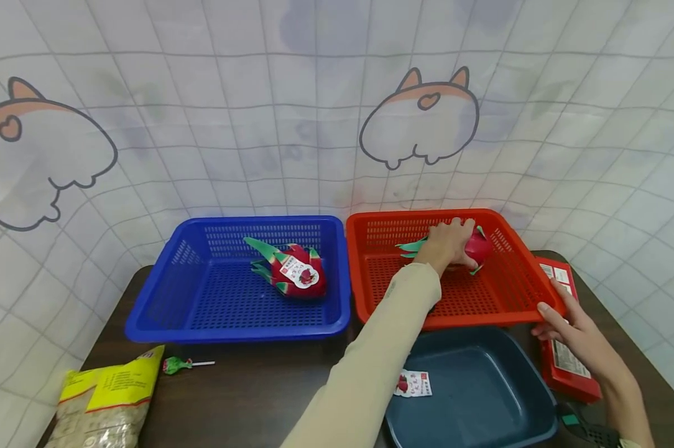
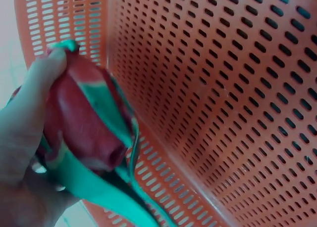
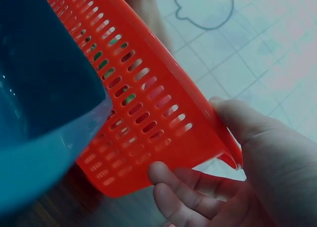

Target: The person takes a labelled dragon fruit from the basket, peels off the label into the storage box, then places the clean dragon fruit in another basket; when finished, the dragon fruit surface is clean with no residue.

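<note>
While the left hand (image 1: 451, 242) is inside the red basket (image 1: 426, 214), its grip is clamped on a red dragon fruit (image 1: 479, 247) with green leaves. Position of held fruit: within the basket, right of its middle, leaves pointing left; whether it touches the basket floor, cannot tell. Right hand (image 1: 577, 333): grip clamped on the same basket at its near right corner, thumb and fingers about the rim.

Blue basket (image 1: 236, 336) stands just beside, on the left; a second dragon fruit (image 1: 314, 270) with a white label (image 1: 300, 272) lies in it. Dark blue tray (image 1: 471, 392) is in front of the red basket, a printed card (image 1: 418, 384) at its left side. Red box (image 1: 572, 364) lies right of the tray, partly hidden by the right hand. On the bench (image 1: 242, 398), front left: a lollipop (image 1: 175, 365), green wrapper, near a yellow and clear bag (image 1: 110, 395). Checked curtain (image 1: 314, 124) behind.
</note>
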A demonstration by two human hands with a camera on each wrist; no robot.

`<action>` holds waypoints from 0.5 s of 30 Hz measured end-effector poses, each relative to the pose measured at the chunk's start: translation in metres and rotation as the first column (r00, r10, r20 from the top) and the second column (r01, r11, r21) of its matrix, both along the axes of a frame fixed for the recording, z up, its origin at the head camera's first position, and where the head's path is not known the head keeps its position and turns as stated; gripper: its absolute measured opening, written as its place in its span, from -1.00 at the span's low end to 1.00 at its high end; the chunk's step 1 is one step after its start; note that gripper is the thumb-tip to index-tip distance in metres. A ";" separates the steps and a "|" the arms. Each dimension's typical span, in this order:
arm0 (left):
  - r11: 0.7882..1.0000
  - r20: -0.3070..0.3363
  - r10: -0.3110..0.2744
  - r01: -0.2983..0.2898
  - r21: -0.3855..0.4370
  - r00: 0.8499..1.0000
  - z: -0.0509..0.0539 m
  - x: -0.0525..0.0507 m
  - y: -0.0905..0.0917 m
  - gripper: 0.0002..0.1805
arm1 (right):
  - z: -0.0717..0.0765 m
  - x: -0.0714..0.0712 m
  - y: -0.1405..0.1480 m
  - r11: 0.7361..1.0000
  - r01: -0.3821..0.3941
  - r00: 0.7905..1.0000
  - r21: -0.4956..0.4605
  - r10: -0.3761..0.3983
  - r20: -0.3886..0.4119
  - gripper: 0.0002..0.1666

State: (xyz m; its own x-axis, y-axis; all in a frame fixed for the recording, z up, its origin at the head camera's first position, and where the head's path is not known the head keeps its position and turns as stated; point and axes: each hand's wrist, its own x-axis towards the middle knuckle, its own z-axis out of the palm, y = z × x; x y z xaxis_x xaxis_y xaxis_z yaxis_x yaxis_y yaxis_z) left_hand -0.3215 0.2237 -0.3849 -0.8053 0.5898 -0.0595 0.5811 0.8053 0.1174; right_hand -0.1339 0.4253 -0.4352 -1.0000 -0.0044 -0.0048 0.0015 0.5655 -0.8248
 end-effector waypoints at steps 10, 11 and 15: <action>1.000 0.069 0.003 -0.003 0.004 0.998 -0.021 -0.005 0.000 -0.13 | 0.000 0.000 -0.002 0.999 -0.027 1.000 0.020 0.027 0.007 -0.15; 1.000 0.068 0.003 -0.003 0.001 0.998 -0.022 -0.006 0.000 -0.13 | 0.000 -0.001 -0.002 0.999 -0.026 1.000 0.020 0.026 0.007 -0.15; 1.000 0.060 0.007 -0.007 -0.002 0.998 -0.020 -0.010 0.000 -0.13 | 0.004 -0.005 -0.001 0.999 -0.034 0.999 0.016 0.034 -0.006 -0.16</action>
